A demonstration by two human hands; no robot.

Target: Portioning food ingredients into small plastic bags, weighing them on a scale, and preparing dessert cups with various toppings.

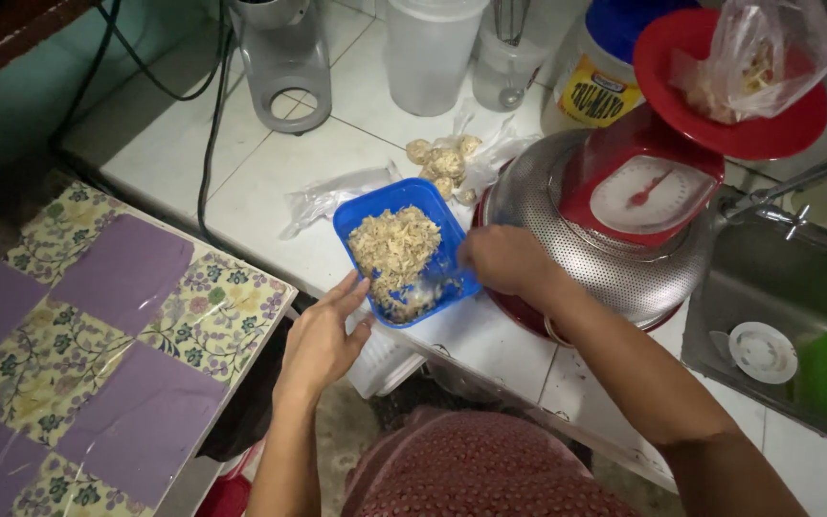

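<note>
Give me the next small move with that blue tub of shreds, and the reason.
Probably steady the blue tub with the left hand: it overhangs the counter edge, and the right hand is working at its right rim.

Light dim overall, brightest on the white tiled counter [270, 182] beyond the fingertips of the left hand [323, 335]. Right hand [500, 260] dark, softly blurred. Glare on the metal colander [547, 206] beside its fingers (also on the plastic-covered table [117, 335]). Frame corners fall into shadow; edges bow slightly.
</note>
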